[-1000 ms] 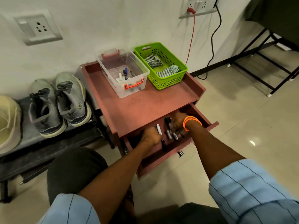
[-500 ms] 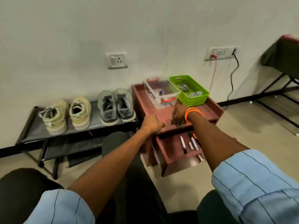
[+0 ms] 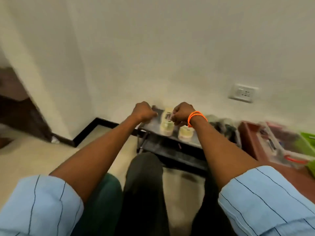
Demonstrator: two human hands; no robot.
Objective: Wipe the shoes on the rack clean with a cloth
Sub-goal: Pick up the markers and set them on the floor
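my left hand (image 3: 144, 111) and right hand (image 3: 182, 113) off drawer now, fingers curled, empty; pale shoes (image 3: 167, 124) just beyond fingertips, no cloth yet

pale blue sleeves (image 3: 265, 200) with thin dark stripes, rolled above the elbows; bare forearms; a doubled orange band (image 3: 196, 117) on the right wrist; dark trousers (image 3: 144, 193) over the knees

both hands (image 3: 144, 111) (image 3: 181, 113) stretched forward, fingers curled into fists.
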